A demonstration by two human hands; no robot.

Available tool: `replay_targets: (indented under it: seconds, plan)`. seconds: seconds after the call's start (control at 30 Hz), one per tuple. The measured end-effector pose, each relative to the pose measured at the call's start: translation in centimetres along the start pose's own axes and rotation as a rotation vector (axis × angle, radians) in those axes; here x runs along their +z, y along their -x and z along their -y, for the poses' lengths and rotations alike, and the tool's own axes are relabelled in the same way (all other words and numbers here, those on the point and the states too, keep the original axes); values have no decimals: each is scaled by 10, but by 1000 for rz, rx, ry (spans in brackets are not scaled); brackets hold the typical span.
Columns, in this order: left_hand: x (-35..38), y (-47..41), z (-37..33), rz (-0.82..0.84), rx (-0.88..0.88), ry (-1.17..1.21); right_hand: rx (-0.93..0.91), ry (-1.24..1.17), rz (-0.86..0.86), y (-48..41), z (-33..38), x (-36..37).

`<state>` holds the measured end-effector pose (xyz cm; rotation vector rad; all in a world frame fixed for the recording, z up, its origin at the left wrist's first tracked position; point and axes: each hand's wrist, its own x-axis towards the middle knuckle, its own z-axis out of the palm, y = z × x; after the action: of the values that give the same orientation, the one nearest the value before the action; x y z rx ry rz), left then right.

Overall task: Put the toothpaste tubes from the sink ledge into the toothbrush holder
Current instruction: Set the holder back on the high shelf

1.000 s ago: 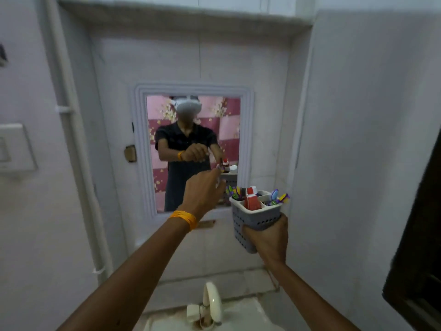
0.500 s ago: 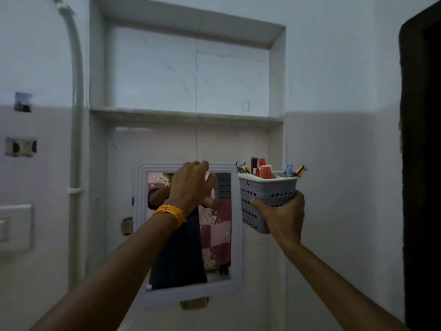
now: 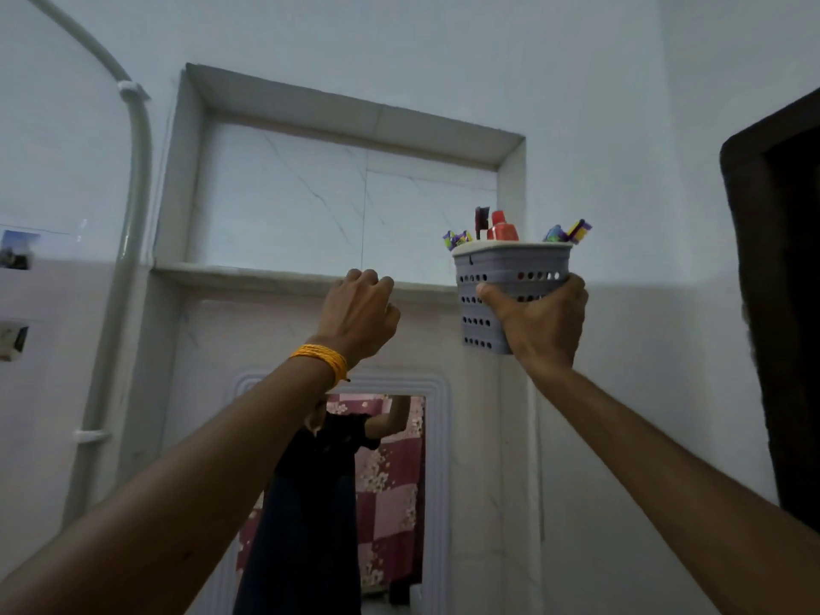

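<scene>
Lifting the loaded holder toward the wall shelf [image 3: 284, 273], likely the last step. Left hand [image 3: 360, 313] curled loosely, holding nothing, just below the shelf edge. Right hand [image 3: 542, 320] wrapped round the grey perforated holder [image 3: 510, 268], right of the shelf; red toothpaste tube [image 3: 502, 229] and brushes poke out. Next: set it down level.

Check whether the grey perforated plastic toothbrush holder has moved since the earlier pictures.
Yes. The grey perforated plastic toothbrush holder, held in the right hand, has gone up: it was level with the white-framed wall mirror and is now above it, by the marble niche ledge.
</scene>
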<state>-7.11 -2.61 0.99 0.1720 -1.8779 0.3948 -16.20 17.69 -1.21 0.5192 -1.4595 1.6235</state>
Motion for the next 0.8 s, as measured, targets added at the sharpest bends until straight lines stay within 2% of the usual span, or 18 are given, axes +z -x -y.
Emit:
replay_targets:
  seconds: [0.2, 0.5, 0.63, 0.8]
  plan:
    - [12, -39, 17, -58, -24, -53, 13, -3, -37, -49, 37, 31]
    - [57, -69, 37, 121, -79, -125, 100, 50, -33, -85, 27, 92]
    - [63, -74, 44, 132, -44, -236, 125, 76, -49, -97, 12, 111]
    - [64, -81, 48, 179, -35, -208, 118, 164, -22, -109, 0, 130]
